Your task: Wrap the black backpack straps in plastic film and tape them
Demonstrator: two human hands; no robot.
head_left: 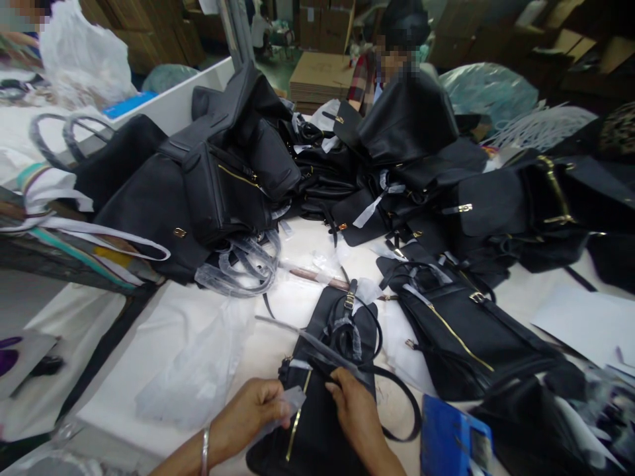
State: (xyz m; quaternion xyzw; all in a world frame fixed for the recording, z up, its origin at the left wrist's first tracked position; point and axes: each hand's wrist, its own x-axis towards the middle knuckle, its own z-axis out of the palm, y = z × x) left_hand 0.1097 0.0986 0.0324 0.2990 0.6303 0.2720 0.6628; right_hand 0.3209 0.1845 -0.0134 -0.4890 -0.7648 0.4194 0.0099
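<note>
A small black bag (317, 436) with a gold zipper lies on the white table (163, 330) right in front of me. My left hand (253, 410), a bangle at its wrist, is closed on a thin clear plastic strip (292, 400) at the bag's upper left corner. My right hand (350, 403) rests on the bag's top and pinches a grey plastic-wrapped strap (307, 340) that runs up and left. The bag's coiled black strap (357, 330) with a gold buckle lies just beyond my fingers.
Several black bags are heaped across the table's middle and right (238, 172). A person (391, 59) sits behind the heap. A blue object (454, 439) lies right of my right hand. Loose clear plastic (198, 370) lies to the left. White sheets (585, 324) sit far right.
</note>
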